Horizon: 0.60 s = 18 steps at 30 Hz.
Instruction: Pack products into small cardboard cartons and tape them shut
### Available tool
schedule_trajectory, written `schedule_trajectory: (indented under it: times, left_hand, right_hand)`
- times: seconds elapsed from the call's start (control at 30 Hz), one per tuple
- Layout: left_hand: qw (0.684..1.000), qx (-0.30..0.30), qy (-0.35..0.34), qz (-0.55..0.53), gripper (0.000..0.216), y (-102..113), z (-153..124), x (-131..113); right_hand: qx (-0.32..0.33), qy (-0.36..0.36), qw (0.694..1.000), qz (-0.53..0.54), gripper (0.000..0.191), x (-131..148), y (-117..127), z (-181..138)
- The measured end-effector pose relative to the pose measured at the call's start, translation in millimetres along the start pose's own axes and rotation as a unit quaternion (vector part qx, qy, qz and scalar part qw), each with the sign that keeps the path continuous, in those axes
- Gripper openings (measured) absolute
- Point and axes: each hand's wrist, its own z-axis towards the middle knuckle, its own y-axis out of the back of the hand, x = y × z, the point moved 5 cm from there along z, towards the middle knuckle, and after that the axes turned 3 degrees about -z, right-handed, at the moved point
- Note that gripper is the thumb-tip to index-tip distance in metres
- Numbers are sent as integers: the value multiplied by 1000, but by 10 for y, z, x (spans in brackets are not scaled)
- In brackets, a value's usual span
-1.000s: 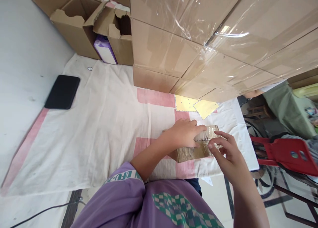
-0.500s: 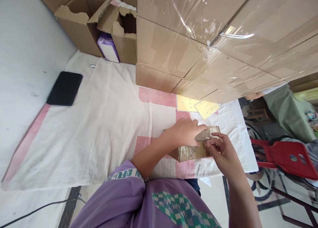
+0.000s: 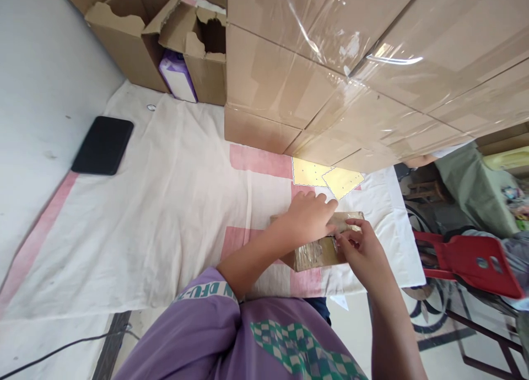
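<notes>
A small cardboard box (image 3: 328, 256) with shiny clear tape (image 3: 309, 254) over its top lies near the table's front edge. Across its far left part reaches my left hand (image 3: 313, 217), gripping the box, with fingers bent over the far side and the thumb at the middle seam. My right hand (image 3: 360, 243) is pinched closed at that same seam, thumb and forefinger together on what looks like a bit of the tape. The two hands' fingertips nearly meet there. What the left fingertips touch is partly hidden.
Tape-wrapped cartons (image 3: 268, 76) are stacked along the back. Two yellow paper sheets (image 3: 343, 182) lie before them. A black tablet-like slab (image 3: 103, 145) is at left. Open boxes (image 3: 204, 74) and a purple-white pack (image 3: 178, 78) stand back left; a red chair (image 3: 481, 264) is at right.
My right hand has shifted slightly left along the seam, closer to my left thumb. The left fingers have lifted and bent a little more. The box has stayed nearly in place.
</notes>
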Motion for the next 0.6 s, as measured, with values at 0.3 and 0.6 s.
schedule_trajectory:
  times: [0.3, 0.6]
  left_hand:
    - [999, 9, 48, 0, 49, -112, 53, 71]
    - [998, -6, 56, 30, 49, -116, 67, 60]
  right_hand:
    - [-30, 17, 993, -111, 30, 158, -15, -14]
    - [-48, -4, 986, -161, 34, 205, 36, -72]
